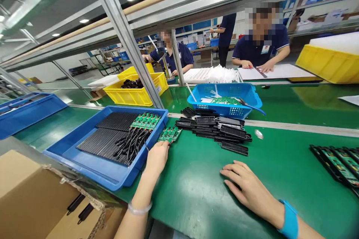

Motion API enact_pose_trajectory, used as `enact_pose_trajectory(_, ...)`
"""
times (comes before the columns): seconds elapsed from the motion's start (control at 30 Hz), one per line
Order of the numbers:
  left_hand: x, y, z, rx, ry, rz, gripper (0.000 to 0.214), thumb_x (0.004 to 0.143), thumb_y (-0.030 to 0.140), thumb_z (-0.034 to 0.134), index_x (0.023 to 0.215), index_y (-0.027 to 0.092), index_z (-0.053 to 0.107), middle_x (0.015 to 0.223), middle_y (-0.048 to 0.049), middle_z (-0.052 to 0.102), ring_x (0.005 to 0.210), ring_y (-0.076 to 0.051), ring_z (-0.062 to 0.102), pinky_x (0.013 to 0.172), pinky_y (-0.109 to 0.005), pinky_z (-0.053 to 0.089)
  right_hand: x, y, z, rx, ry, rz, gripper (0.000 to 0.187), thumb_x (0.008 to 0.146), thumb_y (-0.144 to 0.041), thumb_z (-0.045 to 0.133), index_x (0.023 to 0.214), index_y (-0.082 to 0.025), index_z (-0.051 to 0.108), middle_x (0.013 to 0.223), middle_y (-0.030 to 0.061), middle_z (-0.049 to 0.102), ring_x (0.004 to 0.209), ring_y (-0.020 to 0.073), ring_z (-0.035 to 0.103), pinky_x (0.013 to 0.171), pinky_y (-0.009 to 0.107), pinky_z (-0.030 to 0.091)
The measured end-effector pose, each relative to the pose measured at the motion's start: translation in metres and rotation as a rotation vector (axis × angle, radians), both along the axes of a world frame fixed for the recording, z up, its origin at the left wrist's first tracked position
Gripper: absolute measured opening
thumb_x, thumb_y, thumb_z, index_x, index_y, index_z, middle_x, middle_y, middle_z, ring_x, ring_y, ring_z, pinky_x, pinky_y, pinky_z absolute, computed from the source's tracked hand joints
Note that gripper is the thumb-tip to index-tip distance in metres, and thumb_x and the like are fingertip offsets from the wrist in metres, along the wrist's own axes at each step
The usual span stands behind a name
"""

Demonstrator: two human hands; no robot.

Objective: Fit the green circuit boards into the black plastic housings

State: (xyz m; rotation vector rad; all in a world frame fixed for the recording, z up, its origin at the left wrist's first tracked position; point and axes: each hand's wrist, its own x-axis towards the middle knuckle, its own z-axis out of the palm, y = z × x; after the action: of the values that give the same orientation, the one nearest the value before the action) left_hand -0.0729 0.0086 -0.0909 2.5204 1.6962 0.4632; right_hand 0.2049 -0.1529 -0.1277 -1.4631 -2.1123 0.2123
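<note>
A green bench [193, 201] carries a blue tray [127, 177], and to its right lies a loose pile of black casings [215, 127]. The person's right hand [246, 186] lies palm-down by the bench top, fingers loosely spread, holding nothing. The left hand [157, 157] has its fingers curled at the near edge of the green circuit boards [169, 133], just beside the tray's right wall; whether they pinch or merely touch cannot be told. The boards look light, stiff and fragile, best held by bare edges, sparing the raised components.
</note>
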Motion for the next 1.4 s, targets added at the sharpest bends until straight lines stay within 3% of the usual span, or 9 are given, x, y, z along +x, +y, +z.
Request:
enact_pose_trajectory(0.13, 0.011, -0.019, 0.025, 0.091, -0.224, -0.007, 0.028, 0.091, 0.030, 0.041, 0.106, 0.018, 0.061, 0.097, -0.0081, 0.067, 0.086, -0.020, 0.063, 0.080, -0.030, 0.048, -0.007, -0.002, 0.012, -0.315, 0.481, 0.011, 0.024, 0.091, -0.033, 0.048, 0.104, -0.022, 0.065, 0.102, 0.0079, 0.068, 0.096, 0.0220, 0.064, 0.085, 0.038, 0.052)
enact_pose_trajectory(0.23, 0.037, -0.045, 0.044, -0.243, -0.582, -0.218, 0.027, 0.085, 0.035, 0.055, 0.104, 0.017, 0.063, 0.082, -0.0035, 0.068, 0.071, -0.016, 0.063, 0.065, -0.025, 0.050, -0.011, -0.002, 0.018, -0.644, 1.122, 0.051, 0.044, 0.088, -0.051, 0.047, 0.118, -0.020, 0.057, 0.110, 0.0113, 0.067, 0.101, 0.0238, 0.063, 0.088, 0.041, 0.050)
enact_pose_trajectory(0.3, 0.064, -0.057, 0.048, -0.562, -0.590, -0.470, 0.028, 0.085, 0.033, 0.055, 0.108, 0.018, 0.061, 0.082, -0.0027, 0.068, 0.068, -0.015, 0.062, 0.061, -0.024, 0.049, -0.012, -0.002, 0.020, -0.757, 1.478, 0.059, 0.054, 0.087, -0.057, 0.043, 0.124, -0.019, 0.051, 0.111, 0.0130, 0.066, 0.100, 0.0234, 0.063, 0.088, 0.043, 0.050)
enact_pose_trajectory(0.4, 0.108, -0.054, 0.033, -0.507, -0.413, -0.617, 0.022, 0.088, 0.026, 0.048, 0.103, 0.020, 0.064, 0.086, -0.0032, 0.067, 0.077, -0.016, 0.062, 0.067, -0.026, 0.048, -0.009, -0.003, 0.020, -0.756, 1.666, -0.090, 0.038, 0.085, -0.048, 0.054, 0.110, -0.018, 0.057, 0.084, 0.0047, 0.066, 0.064, 0.0124, 0.060, 0.061, 0.027, 0.051)
enact_pose_trajectory(0.53, 0.151, -0.024, -0.005, -0.306, -0.261, -0.599, 0.027, 0.084, 0.014, 0.048, 0.105, 0.020, 0.064, 0.088, -0.0047, 0.058, 0.084, -0.020, 0.058, 0.078, -0.032, 0.045, 0.000, -0.002, 0.016, -0.636, 1.633, -0.300, 0.026, 0.081, -0.034, 0.061, 0.100, -0.017, 0.057, 0.061, -0.0055, 0.052, 0.039, 0.0027, 0.025, 0.037, 0.016, 0.017)
enact_pose_trajectory(0.63, 0.160, -0.010, -0.022, -0.325, -0.259, -0.591, 0.022, 0.079, 0.015, 0.054, 0.097, 0.022, 0.065, 0.085, -0.0032, 0.053, 0.083, -0.020, 0.056, 0.078, -0.034, 0.045, 0.009, 0.001, 0.017, -0.512, 1.640, -0.385, 0.027, 0.079, -0.032, 0.060, 0.099, -0.016, 0.055, 0.059, -0.0065, 0.048, 0.040, 0.0029, 0.019, 0.038, 0.017, 0.013)
enact_pose_trajectory(0.83, 0.143, -0.025, -0.019, -0.391, -0.417, -0.546, 0.003, 0.075, 0.022, 0.061, 0.072, 0.020, 0.060, 0.090, -0.0032, 0.054, 0.089, -0.021, 0.055, 0.083, -0.034, 0.043, 0.021, 0.001, 0.028, -0.430, 1.560, -0.349, 0.030, 0.081, -0.032, 0.054, 0.108, -0.018, 0.054, 0.068, -0.0036, 0.048, 0.048, 0.0067, 0.031, 0.041, 0.019, 0.021)
enact_pose_trajectory(1.13, 0.133, -0.047, -0.025, -0.931, -1.265, -0.374, 0.059, 0.066, 0.016, 0.075, 0.118, 0.023, 0.048, 0.105, -0.0035, 0.065, 0.088, -0.013, 0.060, 0.077, -0.023, 0.047, 0.028, -0.002, 0.014, -0.327, 0.700, -0.307, 0.026, 0.089, -0.029, 0.048, 0.114, -0.022, 0.051, 0.077, -0.0008, 0.064, 0.064, 0.0147, 0.054, 0.058, 0.026, 0.040)
enact_pose_trajectory(1.4, 0.135, -0.052, -0.026, -1.096, -1.467, -0.319, 0.040, 0.070, 0.016, 0.075, 0.107, 0.019, 0.063, 0.114, -0.0069, 0.067, 0.097, -0.014, 0.061, 0.091, -0.028, 0.045, 0.030, -0.005, 0.007, -0.086, 0.435, -0.292, 0.029, 0.089, -0.025, 0.054, 0.118, -0.024, 0.060, 0.086, 0.0029, 0.053, 0.070, 0.0147, 0.054, 0.059, 0.026, 0.045)
